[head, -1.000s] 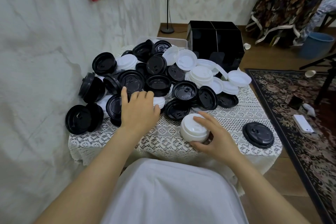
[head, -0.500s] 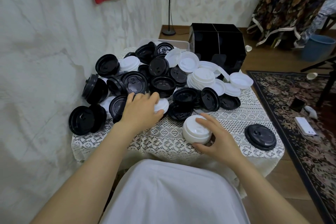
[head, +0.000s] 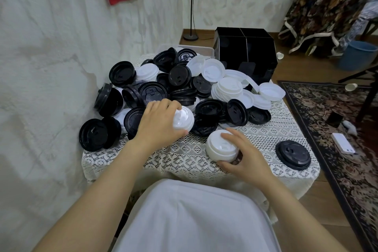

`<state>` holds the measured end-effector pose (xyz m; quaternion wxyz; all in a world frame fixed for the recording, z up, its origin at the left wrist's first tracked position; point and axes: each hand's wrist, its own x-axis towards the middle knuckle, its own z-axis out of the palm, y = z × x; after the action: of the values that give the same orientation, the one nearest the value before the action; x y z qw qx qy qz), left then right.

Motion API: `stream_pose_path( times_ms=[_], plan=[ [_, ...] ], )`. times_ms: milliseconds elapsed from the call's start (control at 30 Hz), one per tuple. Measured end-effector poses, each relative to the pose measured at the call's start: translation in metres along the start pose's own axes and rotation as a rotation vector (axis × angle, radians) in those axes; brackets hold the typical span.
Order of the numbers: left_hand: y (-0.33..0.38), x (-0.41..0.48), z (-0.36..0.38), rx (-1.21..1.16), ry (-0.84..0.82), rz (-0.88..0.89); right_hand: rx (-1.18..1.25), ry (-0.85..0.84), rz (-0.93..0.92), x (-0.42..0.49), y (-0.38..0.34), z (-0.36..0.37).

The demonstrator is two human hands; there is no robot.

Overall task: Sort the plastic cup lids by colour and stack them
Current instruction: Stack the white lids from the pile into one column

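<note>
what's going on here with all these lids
A person is sorting a mixed pile of black and white cup lids on a lace-covered table. The left hand grips a white lid at the pile's near edge, while the right hand holds a short white stack on the cloth. A black lid lies apart at the near right corner; most lids are not yet sorted.
</note>
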<state>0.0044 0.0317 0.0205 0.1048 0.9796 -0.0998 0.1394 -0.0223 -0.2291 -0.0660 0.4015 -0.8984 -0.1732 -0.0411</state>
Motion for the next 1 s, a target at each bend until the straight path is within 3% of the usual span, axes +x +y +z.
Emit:
stream_pose_path(
  times_ms=[367, 600, 1000],
  plan=[
    [0.019, -0.014, -0.001, -0.175, 0.15, 0.051, -0.008, -0.009, 0.011, 0.001, -0.003, -0.001],
    [0.04, -0.023, 0.0, -0.738, 0.018, 0.013, -0.002, 0.002, -0.014, 0.002, -0.004, -0.001],
    [0.078, -0.031, 0.043, -0.723, 0.001, -0.076, 0.067, 0.006, 0.055, 0.0, -0.013, -0.006]
  ],
)
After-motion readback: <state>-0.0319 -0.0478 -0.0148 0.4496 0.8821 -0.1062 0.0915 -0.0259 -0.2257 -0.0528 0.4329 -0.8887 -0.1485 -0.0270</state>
